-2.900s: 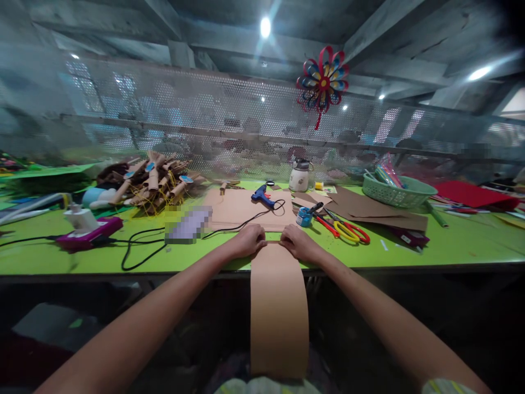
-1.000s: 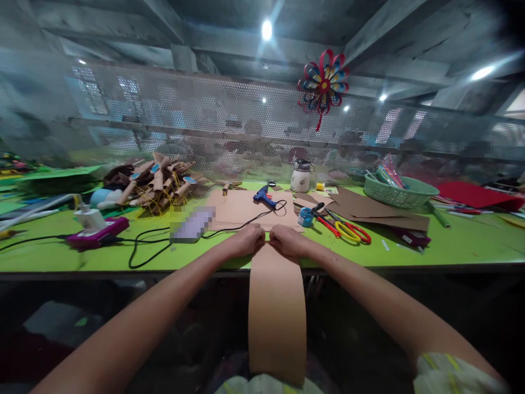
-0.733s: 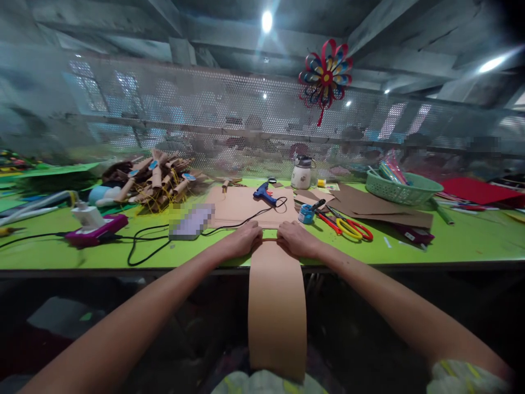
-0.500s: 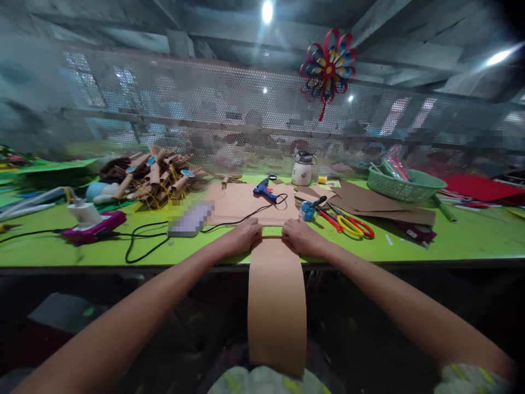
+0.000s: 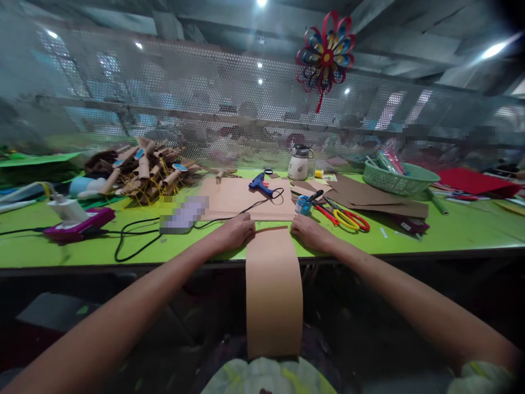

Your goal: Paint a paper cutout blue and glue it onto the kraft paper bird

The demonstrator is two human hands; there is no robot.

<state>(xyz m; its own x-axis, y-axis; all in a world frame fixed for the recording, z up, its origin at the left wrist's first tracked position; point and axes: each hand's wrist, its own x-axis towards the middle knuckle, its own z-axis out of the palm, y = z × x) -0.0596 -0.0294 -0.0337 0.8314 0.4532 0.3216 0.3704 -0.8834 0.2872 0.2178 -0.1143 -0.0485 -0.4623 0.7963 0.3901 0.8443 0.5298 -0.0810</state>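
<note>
A long brown paper sheet curves from the table's front edge down to my lap. Along its far edge runs a narrow folded strip. My left hand is closed at the left end of this fold, with the paper's corner at its fingertips. At the right end, my right hand rests on the table with curled fingers beside the paper's edge. Whether paper lies between those fingers is hidden. Just behind the hands lie stacked brown sheets, with a blue glue gun on top.
A blue jar and scissors are close to my right hand. Farther right are dark brown sheets and a green basket. On the left are a phone-like slab, a purple power strip, cables and heaped paper rolls.
My hands have moved apart along the fold, the right one outward to the right. More of the folded strip shows between them. The view has shifted slightly.
</note>
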